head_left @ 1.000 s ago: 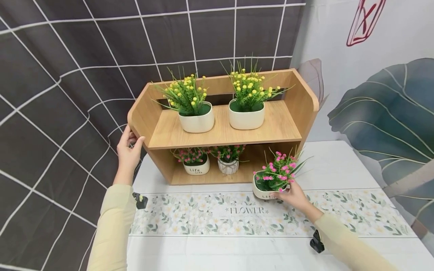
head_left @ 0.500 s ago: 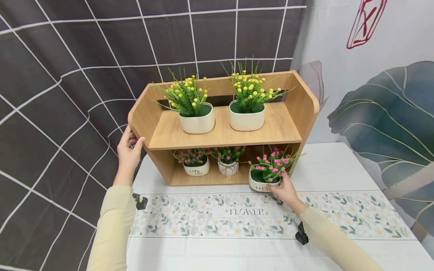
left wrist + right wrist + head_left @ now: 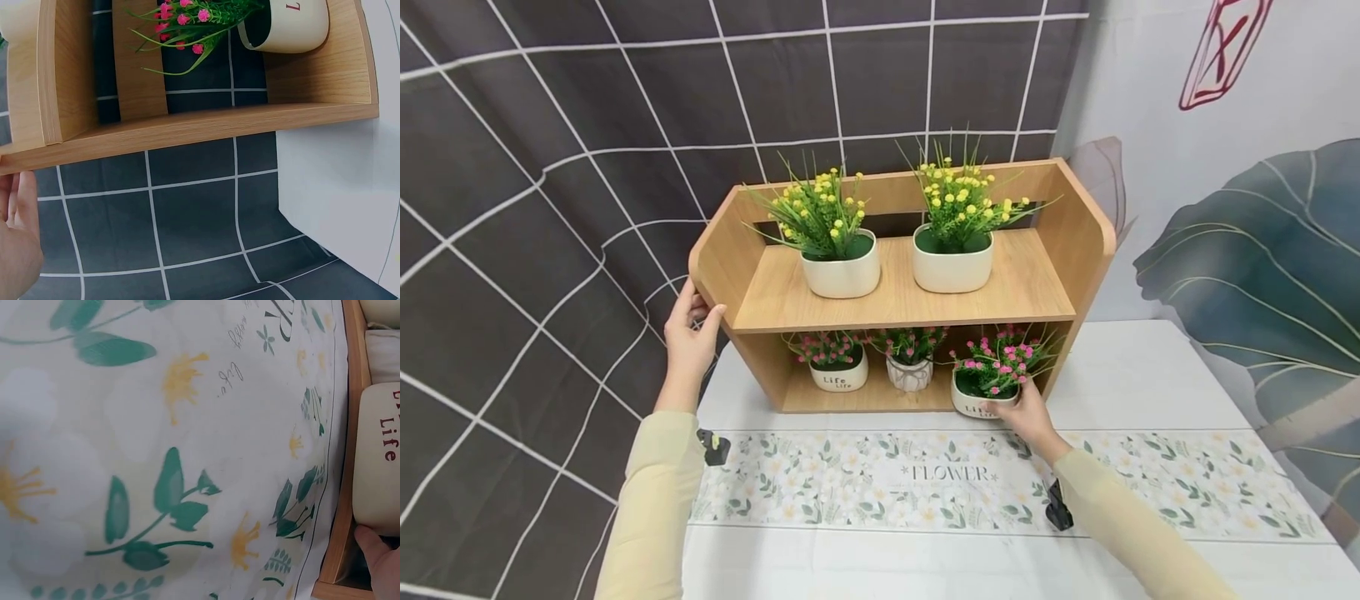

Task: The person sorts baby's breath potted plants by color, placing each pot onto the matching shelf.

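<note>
In the head view my right hand (image 3: 1028,417) grips a white oval flower pot (image 3: 968,403) of pink artificial flowers by its right end. That pot is at the right front of the lower shelf. The right wrist view shows the thumb (image 3: 372,547) against the pot's side (image 3: 375,475), above the wooden board; my other fingers are hidden. My left hand (image 3: 691,346) touches the outer left side of the wooden shelf unit (image 3: 895,308). Its fingers (image 3: 25,203) look fairly straight against the panel in the left wrist view.
On the lower shelf stand another "Life" pot (image 3: 838,380) and a small round pot (image 3: 910,375), both with pink flowers. Two white pots (image 3: 841,277) of yellow flowers occupy the upper shelf. A floral-banded white cloth (image 3: 850,492) covers the table; dark grid cloth (image 3: 512,292) hangs behind.
My right hand has carried the pink-flower pot from in front of the unit back and slightly left, onto the lower shelf's right end. The left hand has stayed at the side panel.
</note>
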A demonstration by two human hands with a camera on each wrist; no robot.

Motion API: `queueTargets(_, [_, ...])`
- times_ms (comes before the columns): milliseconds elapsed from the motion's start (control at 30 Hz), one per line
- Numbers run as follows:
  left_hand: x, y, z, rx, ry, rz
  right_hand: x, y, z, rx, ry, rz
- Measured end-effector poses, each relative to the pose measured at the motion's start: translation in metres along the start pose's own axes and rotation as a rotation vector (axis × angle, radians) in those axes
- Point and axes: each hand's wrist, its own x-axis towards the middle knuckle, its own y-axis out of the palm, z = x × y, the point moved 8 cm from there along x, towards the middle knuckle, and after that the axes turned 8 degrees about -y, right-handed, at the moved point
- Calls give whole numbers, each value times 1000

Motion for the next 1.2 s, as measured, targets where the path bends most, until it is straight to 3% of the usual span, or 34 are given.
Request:
queueTargets(200, [3, 0, 2, -11, 20, -10, 8, 3, -3, 8, 49, 14])
queueTargets(433, [17, 1, 35, -25, -13, -27, 20, 5, -3, 9, 68, 32])
queueTargets(500, [17, 0, 38, -27, -22, -29, 23, 5, -2, -7, 65, 41])
queueTargets(567, [16, 0, 35, -35, -23, -27, 27, 5, -1, -17, 67, 52])
queueTargets(800, [3, 1, 4, -32, 5, -4, 37, 8, -5, -44, 115, 88])
queueTargets(1200, [2, 1, 5, -24, -20, 5, 50, 12, -3, -50, 79, 97])
